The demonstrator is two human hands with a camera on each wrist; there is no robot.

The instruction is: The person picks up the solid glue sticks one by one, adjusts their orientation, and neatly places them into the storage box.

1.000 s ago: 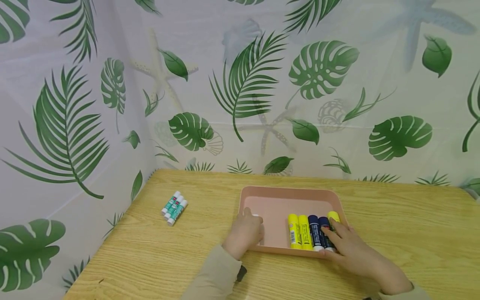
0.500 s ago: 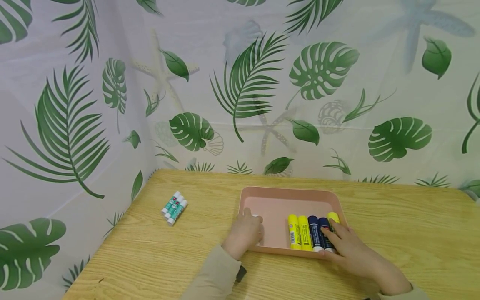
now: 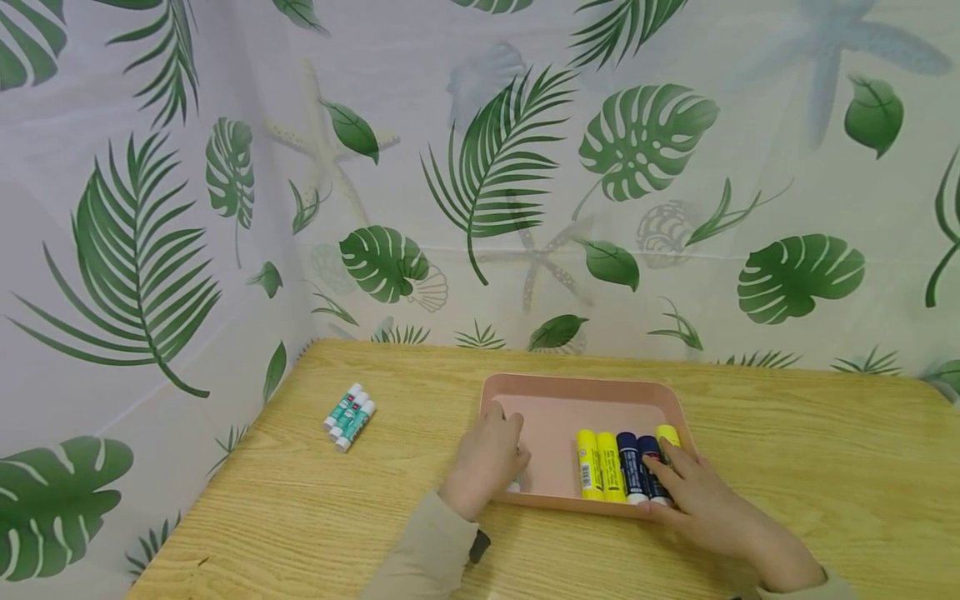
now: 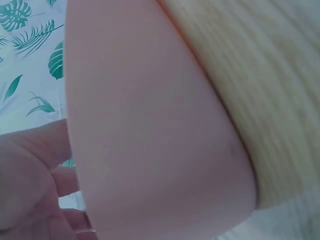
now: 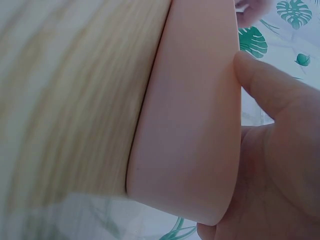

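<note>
A pink tray (image 3: 577, 377) stands on the wooden table. My left hand (image 3: 483, 458) reaches into its left end, fingers bent over a glue stick (image 3: 514, 485), pinching it; most of the stick is hidden. My right hand (image 3: 708, 504) rests over the right front corner, thumb on the front rim and straight fingers on the glue sticks inside. Two yellow glue sticks (image 3: 600, 467), two navy glue sticks (image 3: 632, 467) and another yellow glue stick (image 3: 666, 434) lie side by side there. In the wrist views the tray wall (image 4: 140, 125) hides most left fingertips; the right thumb (image 5: 250, 65) touches the rim.
Three teal-and-white glue sticks (image 3: 349, 417) lie together on the table (image 3: 322, 517), left of the tray. A leaf-printed white sheet (image 3: 517, 325) hangs behind the table and along its left side.
My left hand has shifted slightly toward the back of the tray. The white cap under it is covered, and the stick's near end shows. My right hand has not visibly moved.
</note>
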